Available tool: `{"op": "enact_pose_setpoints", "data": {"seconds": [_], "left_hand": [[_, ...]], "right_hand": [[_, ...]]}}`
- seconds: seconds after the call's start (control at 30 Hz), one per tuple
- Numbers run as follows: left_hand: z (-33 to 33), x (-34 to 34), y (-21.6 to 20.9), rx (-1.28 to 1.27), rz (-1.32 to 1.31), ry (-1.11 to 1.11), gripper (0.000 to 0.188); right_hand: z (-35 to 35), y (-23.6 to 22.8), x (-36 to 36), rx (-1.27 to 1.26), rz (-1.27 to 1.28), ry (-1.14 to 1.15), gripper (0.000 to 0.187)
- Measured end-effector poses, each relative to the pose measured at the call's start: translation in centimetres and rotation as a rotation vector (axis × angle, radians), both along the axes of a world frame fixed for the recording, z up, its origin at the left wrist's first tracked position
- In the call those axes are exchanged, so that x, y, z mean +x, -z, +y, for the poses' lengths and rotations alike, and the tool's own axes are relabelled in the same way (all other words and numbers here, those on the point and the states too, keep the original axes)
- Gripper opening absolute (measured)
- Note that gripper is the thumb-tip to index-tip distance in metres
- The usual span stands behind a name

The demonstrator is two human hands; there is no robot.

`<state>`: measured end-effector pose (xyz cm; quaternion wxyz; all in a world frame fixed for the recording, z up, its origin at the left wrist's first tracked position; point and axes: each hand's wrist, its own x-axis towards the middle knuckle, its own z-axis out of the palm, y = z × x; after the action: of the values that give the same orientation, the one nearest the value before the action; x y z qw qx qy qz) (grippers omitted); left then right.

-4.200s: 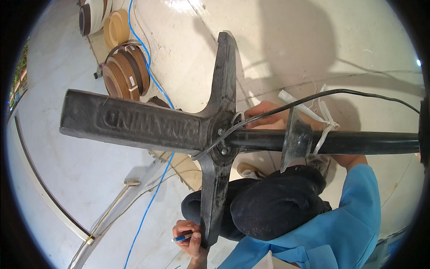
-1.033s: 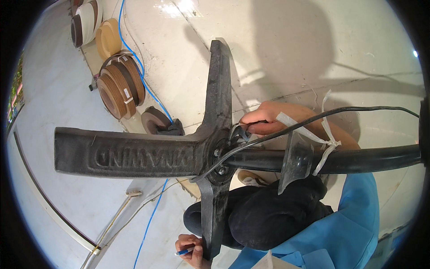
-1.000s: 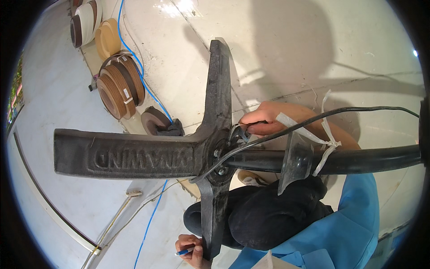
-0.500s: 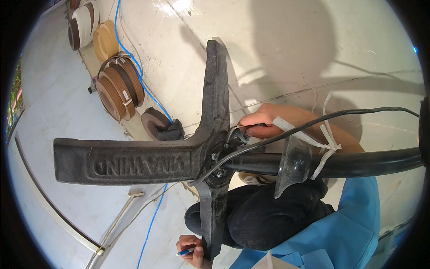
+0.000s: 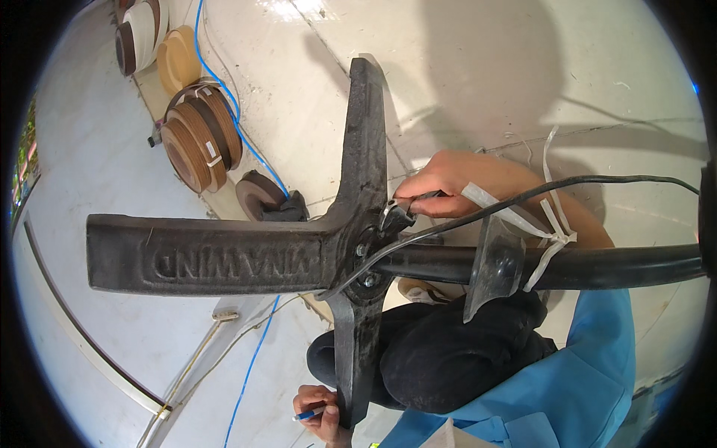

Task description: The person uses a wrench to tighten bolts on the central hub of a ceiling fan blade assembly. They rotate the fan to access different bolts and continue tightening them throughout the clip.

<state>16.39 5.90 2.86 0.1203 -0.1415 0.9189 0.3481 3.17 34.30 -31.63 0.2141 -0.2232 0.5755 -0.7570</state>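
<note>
A black stand base (image 5: 216, 257) with long legs lies across the view, its black pole (image 5: 620, 267) running off to the right. My right hand (image 5: 441, 183) is closed on the handle of a metal wrench (image 5: 394, 218), whose head sits at the hub (image 5: 366, 254), where bolts show. At the lower end of the near leg (image 5: 352, 373), my left hand (image 5: 320, 414) is closed, with a blue pen-like stick (image 5: 309, 414) between its fingers. These fingers also rest against that leg. A black cable (image 5: 523, 201) passes over the hub and along the pole.
A dark flared cover (image 5: 494, 261) sits on the pole beside a white plastic tie (image 5: 556, 235). Rolls of brown edging strip (image 5: 198, 142) stand at the upper left. A blue cord (image 5: 224, 86) crosses the floor. My bent knees (image 5: 441, 358) are close below the pole.
My right hand has turned and lifted slightly at the hub, and more of the wrench head shows. The base appears a little higher in view. My left hand stays at the leg end.
</note>
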Motion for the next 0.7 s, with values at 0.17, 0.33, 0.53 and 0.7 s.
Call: {"op": "enact_pose_setpoints", "data": {"seconds": [0.17, 0.33, 0.53, 0.7], "left_hand": [[0.0, -0.2, -0.1, -0.013, -0.013, 0.021, 0.028], [0.1, -0.4, -0.2, -0.034, -0.032, 0.043, 0.032], [-0.9, 0.2, -0.3, -0.004, -0.027, 0.019, 0.033], [-2.0, -0.1, 0.0, 0.063, 0.007, -0.024, 0.038]], "right_hand": [[0.2, -0.3, -0.8, -0.01, 0.114, 0.047, 0.016], [0.3, -0.2, -1.5, 0.083, 0.227, 0.02, 0.018], [0.5, -0.7, -2.2, 0.054, 0.158, -0.068, 0.02], [0.3, -0.6, -2.3, 0.078, 0.183, -0.042, 0.023]]}}
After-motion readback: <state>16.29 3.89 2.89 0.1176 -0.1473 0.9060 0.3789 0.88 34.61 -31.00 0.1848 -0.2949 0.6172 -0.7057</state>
